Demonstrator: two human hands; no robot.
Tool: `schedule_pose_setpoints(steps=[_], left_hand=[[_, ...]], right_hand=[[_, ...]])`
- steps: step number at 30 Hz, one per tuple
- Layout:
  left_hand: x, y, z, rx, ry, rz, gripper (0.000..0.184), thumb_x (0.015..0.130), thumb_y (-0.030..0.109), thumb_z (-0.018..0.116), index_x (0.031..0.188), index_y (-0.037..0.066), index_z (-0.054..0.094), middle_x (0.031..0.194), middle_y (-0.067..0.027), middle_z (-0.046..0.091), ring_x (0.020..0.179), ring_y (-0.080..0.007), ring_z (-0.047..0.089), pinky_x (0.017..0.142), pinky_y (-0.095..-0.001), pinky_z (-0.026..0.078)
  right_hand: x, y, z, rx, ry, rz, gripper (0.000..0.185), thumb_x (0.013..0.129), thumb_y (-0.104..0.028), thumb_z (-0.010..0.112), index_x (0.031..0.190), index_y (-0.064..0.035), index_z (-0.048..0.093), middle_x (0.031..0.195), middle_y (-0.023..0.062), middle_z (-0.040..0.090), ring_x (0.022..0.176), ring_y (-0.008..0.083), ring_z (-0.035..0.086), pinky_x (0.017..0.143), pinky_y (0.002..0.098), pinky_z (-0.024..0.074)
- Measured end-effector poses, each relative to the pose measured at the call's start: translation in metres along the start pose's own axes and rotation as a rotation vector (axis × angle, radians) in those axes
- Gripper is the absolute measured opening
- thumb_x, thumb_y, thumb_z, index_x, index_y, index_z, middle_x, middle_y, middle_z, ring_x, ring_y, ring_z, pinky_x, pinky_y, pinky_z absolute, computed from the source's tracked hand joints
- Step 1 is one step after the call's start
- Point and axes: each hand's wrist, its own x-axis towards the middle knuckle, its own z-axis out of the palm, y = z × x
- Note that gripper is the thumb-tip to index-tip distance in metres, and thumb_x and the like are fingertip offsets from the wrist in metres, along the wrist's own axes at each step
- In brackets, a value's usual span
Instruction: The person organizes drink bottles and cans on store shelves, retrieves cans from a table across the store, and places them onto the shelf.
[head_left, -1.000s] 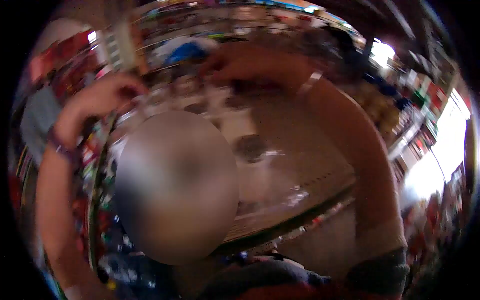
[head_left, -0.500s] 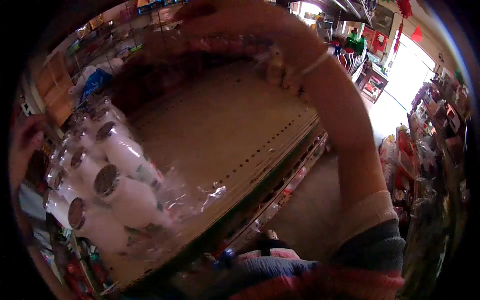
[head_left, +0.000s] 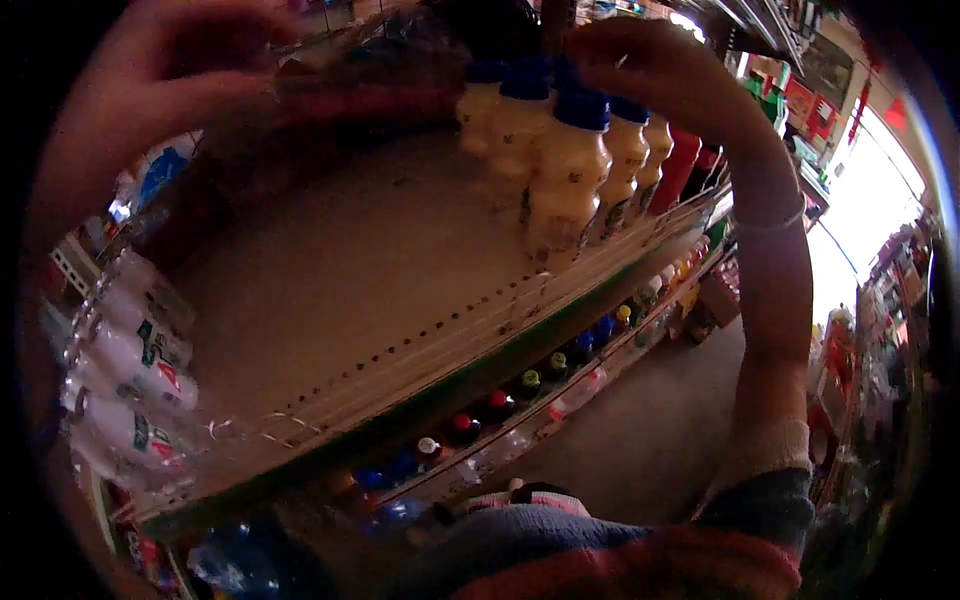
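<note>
My left hand (head_left: 175, 75) is raised at the upper left, blurred, with thumb and fingers apart and nothing clear between them. Up at the top centre right, my right hand (head_left: 655, 65) curves just above several pale-yellow bottles (head_left: 568, 170) with blue caps; thumb and fingers look apart, and contact with a cap cannot be made out. The bottles stand upright in a cluster on a tan shelf (head_left: 330, 270). At the shelf's left end lies a plastic-wrapped pack of white rolls (head_left: 130, 370) with green and red print.
Below the shelf's front edge (head_left: 400, 410), a lower shelf holds several bottles with coloured caps (head_left: 500, 400). A red bottle (head_left: 678, 165) stands right of the yellow ones. Stocked shelving (head_left: 890, 330) lines the aisle's right side, near a bright doorway (head_left: 850, 240).
The view has shifted right, bringing the yellow bottles fully into sight. The wrapped rolls sit farther left in view. My left hand has risen from the left edge; my right hand is farther right.
</note>
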Motion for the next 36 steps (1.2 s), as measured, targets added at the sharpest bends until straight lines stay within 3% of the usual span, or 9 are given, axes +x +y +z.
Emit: schedule_pose_setpoints(steps=[7, 10, 16, 22, 25, 28, 30, 32, 36], left_hand=[[0.077, 0.036, 0.165, -0.067, -0.176, -0.023, 0.052, 0.07, 0.022, 0.078, 0.111, -0.002, 0.056, 0.101, -0.0131, 0.064, 0.093, -0.0211, 0.061, 0.084, -0.0334, 0.048], [0.085, 0.046, 0.192, -0.247, -0.039, -0.037, 0.049, 0.064, 0.041, 0.077, 0.082, -0.003, 0.065, 0.082, -0.0227, 0.064, 0.083, -0.0326, 0.064, 0.075, -0.0382, 0.05], [0.089, 0.041, 0.22, -0.275, 0.203, 0.019, 0.065, 0.062, 0.042, 0.077, 0.106, -0.001, 0.057, 0.091, -0.0222, 0.064, 0.087, -0.0351, 0.063, 0.076, -0.0395, 0.05], [0.075, 0.031, 0.185, -0.197, 0.246, 0.142, 0.076, 0.059, 0.038, 0.079, 0.114, -0.004, 0.05, 0.098, -0.0231, 0.062, 0.091, -0.0355, 0.062, 0.081, -0.0391, 0.05], [0.05, 0.025, 0.141, -0.12, 0.127, 0.061, 0.053, 0.067, 0.026, 0.078, 0.112, 0.007, 0.059, 0.104, -0.0091, 0.064, 0.095, -0.02, 0.061, 0.087, -0.0323, 0.047], [0.018, 0.012, 0.104, -0.309, 0.072, 0.11, 0.055, 0.067, 0.025, 0.078, 0.115, 0.007, 0.058, 0.106, -0.0089, 0.064, 0.097, -0.0198, 0.06, 0.089, -0.0328, 0.046], [-0.009, 0.009, 0.061, -0.496, -0.225, -0.031, 0.055, 0.076, 0.025, 0.071, 0.124, 0.008, 0.051, 0.112, -0.0138, 0.059, 0.103, -0.0243, 0.056, 0.088, -0.0408, 0.046], [-0.029, -0.01, 0.069, -0.103, 0.112, -0.069, 0.057, 0.066, 0.024, 0.078, 0.116, 0.007, 0.057, 0.105, -0.0093, 0.063, 0.097, -0.0198, 0.06, 0.089, -0.0334, 0.046], [-0.075, -0.043, 0.053, -0.122, 0.173, -0.177, 0.062, 0.062, 0.023, 0.079, 0.116, 0.004, 0.055, 0.107, -0.012, 0.062, 0.098, -0.0225, 0.06, 0.089, -0.0338, 0.046]], right_hand=[[-0.019, 0.001, 0.004, -0.052, -0.032, 0.021, 0.039, 0.082, -0.018, 0.066, 0.115, 0.0007, 0.057, 0.092, 0.0119, 0.066, 0.082, 0.0159, 0.064, 0.075, 0.0287, 0.0509], [-0.021, 0.007, 0.016, -0.173, 0.027, -0.127, 0.042, 0.078, -0.035, 0.065, 0.096, 0.0021, 0.062, 0.081, 0.0196, 0.064, 0.077, 0.0303, 0.063, 0.072, 0.0373, 0.0505], [-0.018, 0.005, 0.021, -0.283, 0.053, -0.199, 0.048, 0.075, -0.046, 0.063, 0.077, 0.0022, 0.063, 0.072, 0.0223, 0.062, 0.07, 0.0387, 0.062, 0.068, 0.0441, 0.0501], [-0.005, -0.008, 0.031, -0.144, 0.146, -0.241, 0.043, 0.074, -0.04, 0.068, 0.088, 0.0008, 0.064, 0.078, 0.0175, 0.064, 0.073, 0.029, 0.064, 0.068, 0.0373, 0.0501], [0.002, -0.073, 0.016, -0.118, -0.034, -0.244, 0.034, 0.08, -0.029, 0.066, 0.102, -0.0021, 0.065, 0.089, 0.0158, 0.066, 0.077, 0.0228, 0.064, 0.072, 0.0342, 0.0512], [0.018, -0.114, 0.036, -0.088, -0.037, -0.232, 0.032, 0.083, -0.03, 0.064, 0.097, -0.0009, 0.065, 0.084, 0.0159, 0.065, 0.072, 0.0226, 0.063, 0.068, 0.0348, 0.0514], [0.036, -0.128, 0.052, -0.046, -0.012, -0.228, 0.036, 0.083, -0.034, 0.065, 0.09, 0.0012, 0.065, 0.075, 0.0151, 0.062, 0.065, 0.0221, 0.06, 0.061, 0.0347, 0.0494], [0.058, -0.137, 0.067, 0.005, -0.055, -0.26, 0.04, 0.082, -0.037, 0.065, 0.083, 0.003, 0.064, 0.065, 0.0133, 0.059, 0.057, 0.0206, 0.057, 0.053, 0.034, 0.0458], [0.093, -0.165, 0.099, 0.072, -0.194, -0.385, 0.044, 0.082, -0.041, 0.063, 0.078, 0.0032, 0.064, 0.058, 0.0132, 0.056, 0.05, 0.0203, 0.053, 0.048, 0.0356, 0.0414]])
